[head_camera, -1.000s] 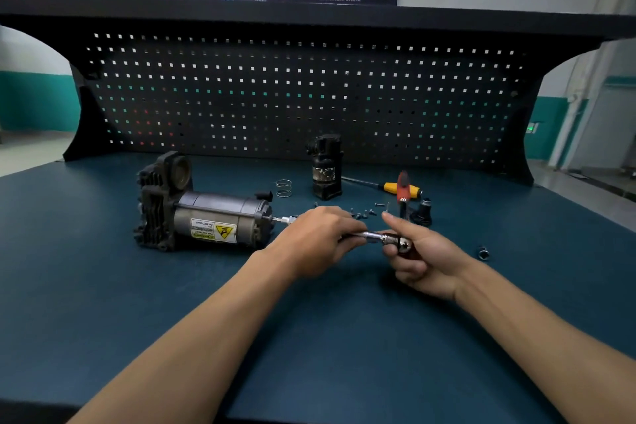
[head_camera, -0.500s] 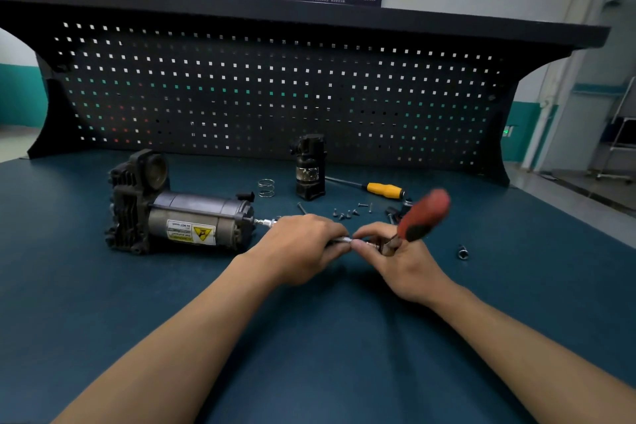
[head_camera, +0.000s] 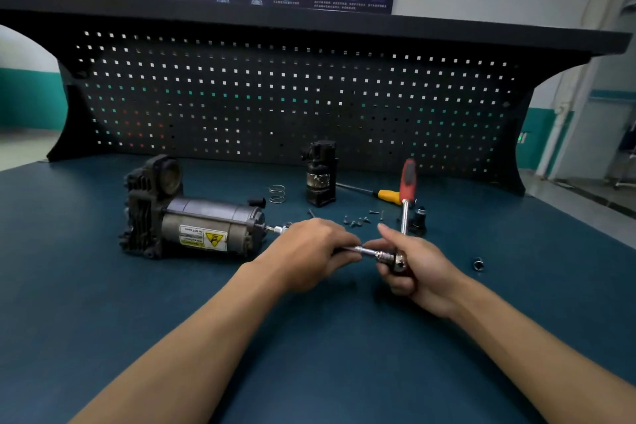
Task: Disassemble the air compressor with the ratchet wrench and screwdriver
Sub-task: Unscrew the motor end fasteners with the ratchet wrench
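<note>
The air compressor lies on its side on the blue bench, its grey motor can with a yellow warning label pointing right. A chrome extension bar runs from the motor's right end to the ratchet wrench, whose red handle points up and away. My left hand is closed around the bar near the motor. My right hand grips the ratchet's head. The yellow-handled screwdriver lies on the bench behind the ratchet.
A black removed part stands upright near the pegboard. A spring, several loose screws, a small black fitting and a socket lie on the bench.
The ratchet's red handle has swung from tilted right to nearly upright. Both hands stay on the tool at the motor's end.
</note>
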